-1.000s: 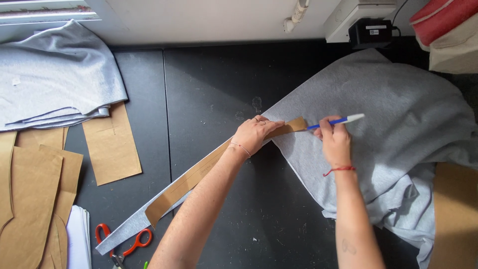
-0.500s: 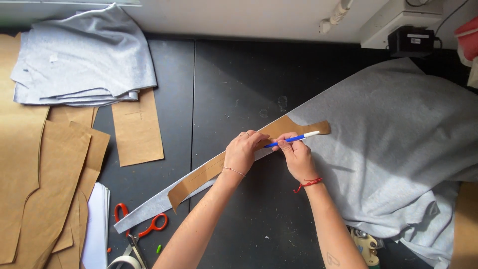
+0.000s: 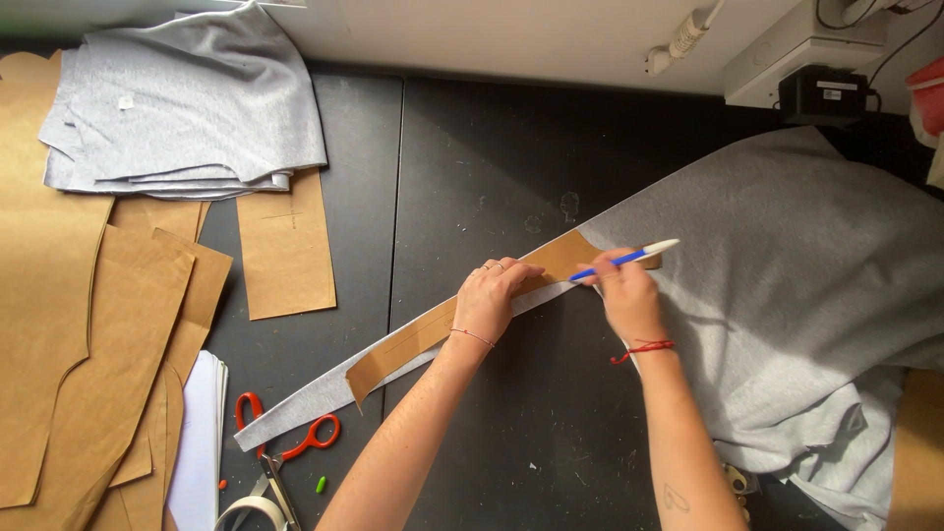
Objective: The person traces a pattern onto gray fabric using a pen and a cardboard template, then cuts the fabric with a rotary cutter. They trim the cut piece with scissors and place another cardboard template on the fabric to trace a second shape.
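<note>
Scissors (image 3: 295, 442) with red-orange handles lie at the near edge of the dark worktable (image 3: 472, 177), beside a stack of white paper (image 3: 197, 433) and a small green bit (image 3: 321, 484) on the table. Just beyond them begins a long grey fabric strip (image 3: 295, 408), running diagonally up to the right, with a narrow brown paper pattern strip (image 3: 413, 339) laid along its top. Left hand (image 3: 489, 300) lies flat, palm down, fingers spread forward, pressing the pattern strip onto the fabric near its middle; a thin bracelet sits at the wrist. Right hand (image 3: 624, 295), red cord at the wrist, is closed around a blue and white marking pen (image 3: 624, 260), tip touching the lower edge of the pattern strip just right of the left fingertips. The strip's far end rests on a large piece of grey fabric (image 3: 787, 295) that spreads over the right side of the table and bunches at the near right corner. Left side: overlapping brown paper pattern pieces (image 3: 88, 324), one smaller rectangular piece (image 3: 287, 251) lying apart. Farther back left, a folded pile of grey cut fabric (image 3: 187, 108) sits partly on the patterns. At the far edge, a white wall ledge (image 3: 511, 39) with a white power strip (image 3: 678, 44), and a black box (image 3: 824, 95) under a white unit (image 3: 796, 49).
</note>
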